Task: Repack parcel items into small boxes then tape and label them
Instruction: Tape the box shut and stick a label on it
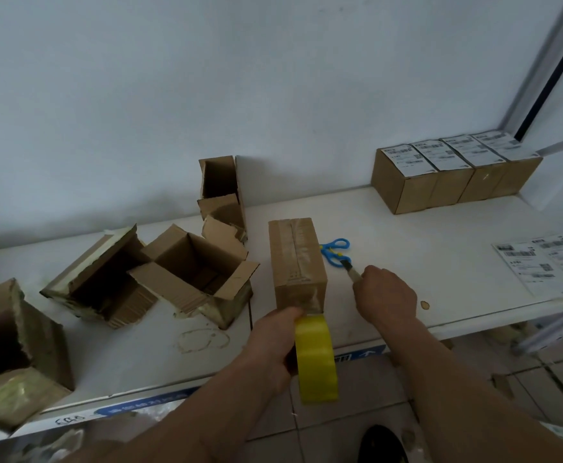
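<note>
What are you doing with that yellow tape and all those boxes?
A person is taping a small box shut on the white table. The left hand holds the yellow tape roll against the box's near end, where clear tape already runs along the top. The right hand holds a small knife, probably to cut the tape. Blue scissors lie beside the box. Four labelled boxes stand at the back right, spare labels lie near them, and torn open boxes sit to the left.

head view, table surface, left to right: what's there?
Torn box at the left edge → open empty boxes → taped box → blue scissors → row of labelled boxes → loose label sheets.
</note>
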